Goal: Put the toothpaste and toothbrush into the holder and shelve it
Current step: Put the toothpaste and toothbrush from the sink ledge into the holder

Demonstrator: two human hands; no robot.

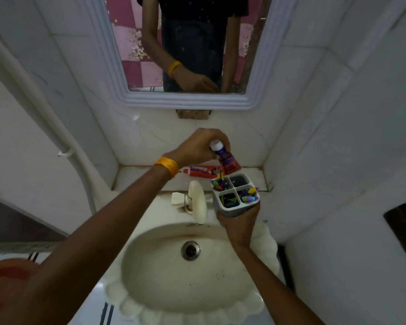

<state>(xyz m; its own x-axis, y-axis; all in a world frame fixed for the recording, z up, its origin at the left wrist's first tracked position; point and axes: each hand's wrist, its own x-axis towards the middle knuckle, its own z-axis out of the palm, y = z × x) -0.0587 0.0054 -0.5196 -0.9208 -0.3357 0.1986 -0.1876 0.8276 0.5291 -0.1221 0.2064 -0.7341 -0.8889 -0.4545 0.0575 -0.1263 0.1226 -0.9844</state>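
My right hand grips a grey four-compartment holder from below, over the back of the sink. Colourful toothbrushes stick out of two of its compartments; the far right compartment looks empty. My left hand holds a purple and red toothpaste tube by its white-capped end, tail down, just above and behind the holder. A second, red toothpaste tube lies flat on the tiled shelf behind the tap.
A cream tap stands left of the holder. The scalloped sink basin with its drain lies below. A framed mirror hangs above the shelf, tiled walls close in on both sides, and a white pipe runs down the left.
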